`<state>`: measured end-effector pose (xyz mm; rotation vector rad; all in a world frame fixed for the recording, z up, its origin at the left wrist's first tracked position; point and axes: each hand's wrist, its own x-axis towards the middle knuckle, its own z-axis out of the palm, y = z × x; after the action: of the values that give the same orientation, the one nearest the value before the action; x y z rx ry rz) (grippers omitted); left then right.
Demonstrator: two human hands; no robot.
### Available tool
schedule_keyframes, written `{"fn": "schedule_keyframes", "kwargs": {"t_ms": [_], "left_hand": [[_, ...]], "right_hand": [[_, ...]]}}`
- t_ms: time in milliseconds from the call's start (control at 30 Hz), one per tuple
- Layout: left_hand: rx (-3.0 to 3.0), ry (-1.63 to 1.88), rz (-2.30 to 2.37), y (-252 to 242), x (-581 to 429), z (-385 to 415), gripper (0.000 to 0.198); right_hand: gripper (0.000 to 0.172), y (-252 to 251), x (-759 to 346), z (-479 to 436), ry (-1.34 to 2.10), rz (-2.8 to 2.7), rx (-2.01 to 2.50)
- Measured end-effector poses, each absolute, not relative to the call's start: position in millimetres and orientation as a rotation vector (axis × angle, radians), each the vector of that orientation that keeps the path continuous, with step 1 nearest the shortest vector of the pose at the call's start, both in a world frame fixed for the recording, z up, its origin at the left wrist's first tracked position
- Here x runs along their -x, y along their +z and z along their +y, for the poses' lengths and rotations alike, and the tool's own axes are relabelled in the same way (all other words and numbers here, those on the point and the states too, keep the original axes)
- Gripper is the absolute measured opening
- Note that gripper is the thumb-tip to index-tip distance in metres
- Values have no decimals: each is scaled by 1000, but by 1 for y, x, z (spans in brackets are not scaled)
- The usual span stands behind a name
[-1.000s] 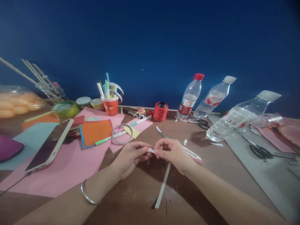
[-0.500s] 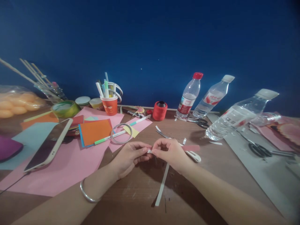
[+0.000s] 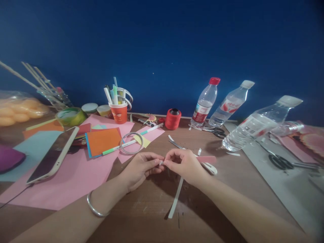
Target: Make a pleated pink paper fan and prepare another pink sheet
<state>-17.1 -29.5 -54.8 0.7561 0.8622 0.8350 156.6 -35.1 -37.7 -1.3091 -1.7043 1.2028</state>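
Note:
Between the fingertips of both hands is a small white paper piece [image 3: 161, 163], mostly hidden by the fingers. My left hand [image 3: 143, 168] pinches its left side, and my right hand [image 3: 182, 166] pinches it from the right. A long white paper strip [image 3: 176, 199] runs down the table below my right hand; whether it joins the held piece is hidden. Beside and partly behind my right hand lie a pink paper strip [image 3: 208, 159] and scissors with white handles [image 3: 211, 168].
At left, a phone [image 3: 53, 157] and orange paper [image 3: 103, 141] rest on pink sheets. Behind stand a red cup of pens [image 3: 118, 113] and a red thread spool [image 3: 173, 119]. Water bottles [image 3: 204, 104] and black-handled scissors [image 3: 280, 162] are at right. A grey tape ring [image 3: 121, 145] lies nearby.
Both hands stay almost in place; the white piece between the fingertips shows slightly less. The view has shifted very slightly.

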Motion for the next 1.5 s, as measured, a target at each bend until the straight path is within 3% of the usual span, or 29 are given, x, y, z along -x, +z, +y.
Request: {"fn": "schedule_keyframes", "kwargs": {"t_ms": [1267,1500], "left_hand": [[-792,814,889,-55,17,-29,23],[-977,851,1094,-54,15,-34,18]], "right_hand": [[6,-41,-154,-40,1140,-1739,1283],[12,-35,-156,-41,1133,-1819,1292]]}}
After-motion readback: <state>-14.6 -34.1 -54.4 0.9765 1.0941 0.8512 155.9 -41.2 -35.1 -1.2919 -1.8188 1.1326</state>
